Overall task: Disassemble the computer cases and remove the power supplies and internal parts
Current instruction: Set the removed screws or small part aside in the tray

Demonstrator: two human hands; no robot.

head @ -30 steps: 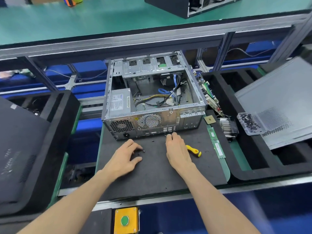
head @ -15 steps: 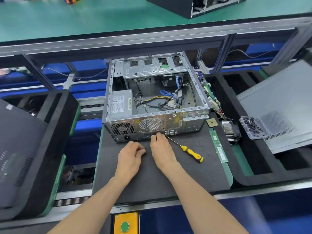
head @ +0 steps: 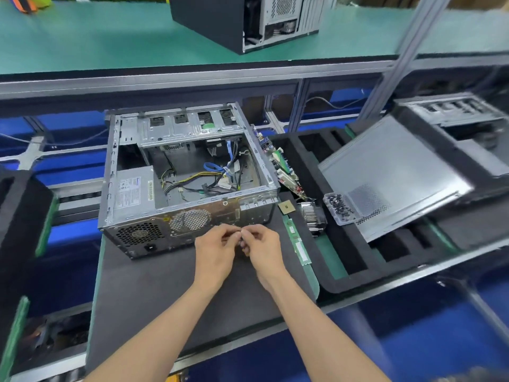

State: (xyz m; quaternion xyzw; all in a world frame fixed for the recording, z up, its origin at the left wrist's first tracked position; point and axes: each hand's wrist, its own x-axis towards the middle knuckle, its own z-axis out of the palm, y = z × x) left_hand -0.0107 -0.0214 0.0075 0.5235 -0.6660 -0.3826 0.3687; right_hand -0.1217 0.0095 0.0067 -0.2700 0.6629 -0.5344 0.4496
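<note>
Steel case open on the dark mat, both my hands meeting just in front of its rear panel.

My left hand [head: 216, 250] and right hand [head: 261, 249] curl their fingers [head: 234, 234] together around something small and dark; I cannot tell what it is. Just beyond them sits the computer case [head: 187, 186], lid off, power supply [head: 133, 188] in its near-left corner, loose cables [head: 217, 177] beside it. The mat [head: 165, 293] lies on the counter; a tray of screws [head: 340, 208] rests well to the right.
</note>
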